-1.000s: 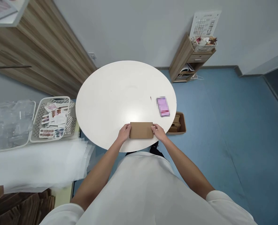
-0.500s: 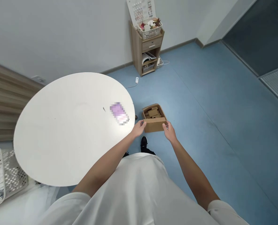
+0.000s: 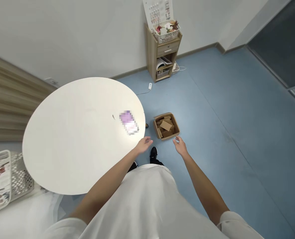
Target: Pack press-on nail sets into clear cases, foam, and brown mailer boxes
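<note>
Cardboard box (image 3: 165,125) on top of the pile in the brown bin (image 3: 170,137)

Your left hand (image 3: 144,144) is empty, fingers apart and slightly curled, just by the right edge of the white table (image 3: 70,142); you cannot tell from this view whether it touches that edge. Your right hand (image 3: 180,146) is empty too, thumb and fingers parted, near the bin's near right corner. The two hands are well apart. The bin stands on the blue floor (image 3: 212,159), right of the table and a little beyond your hands, and the box lies tilted over other cardboard pieces (image 3: 167,133). On the table's right side you have a pixelated purple item (image 3: 127,119), with a tiny dark object (image 3: 113,117) to its left. Your black shoe (image 3: 153,152) shows on the near side of the bin.
</note>
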Available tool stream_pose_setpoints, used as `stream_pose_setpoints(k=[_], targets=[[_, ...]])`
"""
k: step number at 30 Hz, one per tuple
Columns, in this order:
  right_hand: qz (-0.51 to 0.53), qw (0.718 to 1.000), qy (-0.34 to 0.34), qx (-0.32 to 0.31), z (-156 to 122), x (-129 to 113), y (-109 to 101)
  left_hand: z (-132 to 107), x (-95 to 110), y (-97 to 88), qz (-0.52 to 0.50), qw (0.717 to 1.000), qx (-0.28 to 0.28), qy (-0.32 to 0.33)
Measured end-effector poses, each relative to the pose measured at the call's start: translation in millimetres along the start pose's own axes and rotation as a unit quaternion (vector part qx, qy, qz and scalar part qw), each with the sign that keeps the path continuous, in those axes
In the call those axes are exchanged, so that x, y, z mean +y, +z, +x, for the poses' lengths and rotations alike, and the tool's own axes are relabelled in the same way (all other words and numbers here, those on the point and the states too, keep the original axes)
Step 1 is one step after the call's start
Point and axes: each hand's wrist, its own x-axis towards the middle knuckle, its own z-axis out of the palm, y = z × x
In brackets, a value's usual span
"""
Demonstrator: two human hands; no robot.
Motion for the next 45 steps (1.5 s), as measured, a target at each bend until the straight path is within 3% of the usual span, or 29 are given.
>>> stream_pose_setpoints(k=[6, 11, 17, 20, 26, 31, 39, 45], targets=[[0.038, 0.987, -0.155, -0.035, -16.6, -58.3, 57.1, -54.2, -48.0, -54.5, -0.077, 0.991, 0.107, 0.004], [0.031, 0.958, -0.259, -0.119, -57.7, -115.0, 130.0, -109.8, -91.4, -96.2, -0.138, 0.967, 0.214, 0.022], [0.015, 0.910, -0.273, -0.311, -127.5, -177.8, 238.7, -191.3, -170.6, -153.5, -0.222, 0.911, 0.346, 0.028], [-0.014, 0.889, -0.277, -0.365, -162.7, -201.0, 288.9, -228.6, -215.2, -176.1, -0.254, 0.879, 0.403, 0.016], [-0.058, 0.853, -0.264, -0.446, -215.8, -233.1, 358.2, -279.1, -278.8, -204.6, -0.326, 0.815, 0.480, 0.004], [-0.102, 0.823, -0.259, -0.496, -230.5, -251.9, 386.9, -301.7, -300.9, -213.0, -0.363, 0.779, 0.510, -0.023], [-0.104, 0.791, -0.249, -0.549, -229.3, -275.4, 431.5, -328.6, -305.6, -217.7, -0.364, 0.757, 0.535, -0.093], [-0.154, 0.728, -0.289, -0.602, -249.8, -291.4, 479.0, -353.1, -314.1, -238.9, -0.305, 0.754, 0.571, -0.109]])
